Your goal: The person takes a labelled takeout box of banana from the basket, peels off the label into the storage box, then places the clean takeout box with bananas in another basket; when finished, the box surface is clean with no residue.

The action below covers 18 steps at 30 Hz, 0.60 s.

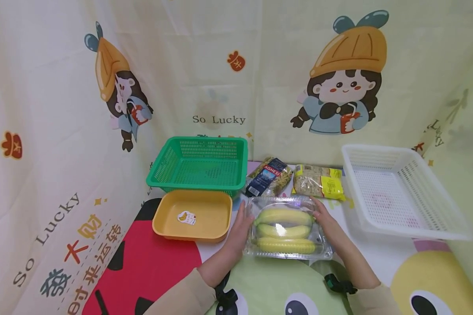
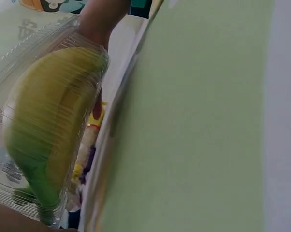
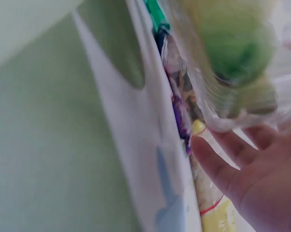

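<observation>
Both hands hold a clear plastic clamshell box (image 1: 321, 250), tilted toward me above the table. Inside lie several yellow fruits that look like bananas (image 1: 284, 216), with green ends in the left wrist view (image 2: 53, 111). My left hand (image 1: 240, 229) grips the box's left side, its thumb near the rim. On the opposite side my right hand (image 1: 328, 222) holds the edge. From the right wrist view, that right hand (image 3: 261, 169) has its fingers against the box's lower edge. Part of each hand is hidden by the box.
A yellow tray (image 1: 220, 236) with a banana sticker stands left of the box, before a green basket (image 1: 242, 157). Behind the box lie an AGNESI pasta bag (image 1: 270, 177) and a yellow-labelled bag (image 1: 318, 181). A white basket (image 1: 354, 192) stands at the right.
</observation>
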Available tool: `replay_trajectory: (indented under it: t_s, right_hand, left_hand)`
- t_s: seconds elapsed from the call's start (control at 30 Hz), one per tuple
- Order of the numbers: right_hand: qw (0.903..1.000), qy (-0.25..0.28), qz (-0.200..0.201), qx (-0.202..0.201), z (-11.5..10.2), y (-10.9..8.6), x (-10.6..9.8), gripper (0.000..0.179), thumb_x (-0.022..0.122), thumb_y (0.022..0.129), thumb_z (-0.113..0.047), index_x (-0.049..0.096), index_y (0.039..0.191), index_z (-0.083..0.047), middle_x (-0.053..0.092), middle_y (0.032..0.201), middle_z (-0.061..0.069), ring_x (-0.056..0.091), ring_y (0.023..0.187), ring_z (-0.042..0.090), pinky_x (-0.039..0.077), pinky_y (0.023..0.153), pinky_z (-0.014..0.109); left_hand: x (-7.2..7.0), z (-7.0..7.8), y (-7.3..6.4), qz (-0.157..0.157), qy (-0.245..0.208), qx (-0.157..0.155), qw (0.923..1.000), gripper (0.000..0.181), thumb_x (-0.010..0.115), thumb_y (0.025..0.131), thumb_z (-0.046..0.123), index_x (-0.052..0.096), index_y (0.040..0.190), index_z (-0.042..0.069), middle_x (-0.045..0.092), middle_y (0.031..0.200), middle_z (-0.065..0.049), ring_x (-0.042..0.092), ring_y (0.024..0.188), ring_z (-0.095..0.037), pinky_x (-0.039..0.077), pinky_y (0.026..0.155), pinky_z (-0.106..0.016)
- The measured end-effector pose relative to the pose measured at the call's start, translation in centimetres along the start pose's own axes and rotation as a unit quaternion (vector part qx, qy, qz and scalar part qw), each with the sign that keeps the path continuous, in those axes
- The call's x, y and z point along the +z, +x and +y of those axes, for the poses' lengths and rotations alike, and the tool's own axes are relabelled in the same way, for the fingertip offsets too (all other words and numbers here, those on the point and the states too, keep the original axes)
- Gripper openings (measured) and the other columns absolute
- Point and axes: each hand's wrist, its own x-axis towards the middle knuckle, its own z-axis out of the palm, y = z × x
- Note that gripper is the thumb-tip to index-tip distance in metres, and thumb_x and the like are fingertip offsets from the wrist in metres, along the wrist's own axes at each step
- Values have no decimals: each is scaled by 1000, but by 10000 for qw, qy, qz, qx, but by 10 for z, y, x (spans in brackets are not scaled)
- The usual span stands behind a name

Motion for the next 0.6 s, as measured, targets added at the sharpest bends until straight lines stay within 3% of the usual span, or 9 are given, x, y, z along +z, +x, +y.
replay_trajectory:
  t_s: [0.1, 0.23, 0.33, 0.4, 0.6]
  right_hand:
    - [9996, -3, 133, -250, -8, -2, -1, 59, 24, 107, -40, 9, 160, -18, 20, 162, 25, 18, 143, 57, 13, 107, 79]
    - [9980, -136, 297, -544, -19, -3, -3, 57, 25, 107, -36, 10, 160, -19, 18, 163, 22, 16, 144, 57, 13, 105, 81]
    - [9977, -250, 375, -507, -31, -1, -6, 57, 25, 107, -41, 10, 160, -29, 6, 167, 15, 11, 145, 57, 9, 104, 83]
    - [9978, -306, 393, -431, -39, 2, -8, 56, 24, 107, -44, 9, 160, -34, 5, 167, 13, 12, 145, 57, 10, 104, 83]
    - [9986, -385, 245, -259, -59, 14, -11, 59, 25, 106, -48, 5, 160, -34, -2, 168, 10, 13, 145, 56, 10, 104, 83]
  left_hand:
    - [0, 9, -2, -6, 25, 19, 10000, 72, 44, 103, 40, 0, 160, 34, 17, 166, 4, 8, 155, -25, 5, 124, -56]
    - [-2, 22, -1, -60, -15, 157, 9999, 75, 48, 101, 36, 1, 160, 31, 11, 167, 2, 5, 155, -26, 6, 123, -58]
    - [-7, 35, 3, -60, -19, 385, 9992, 77, 50, 100, 33, 3, 161, 25, 9, 167, 3, 6, 155, -24, 9, 124, -56]
    - [-10, 45, 5, -25, 76, 551, 9984, 77, 51, 100, 33, 5, 161, 22, 10, 167, 4, 8, 154, -22, 10, 124, -52]
    - [-23, 68, 13, 163, 290, 633, 9974, 72, 51, 99, 35, 12, 159, 33, 14, 166, 9, 10, 154, -21, 12, 124, -52]
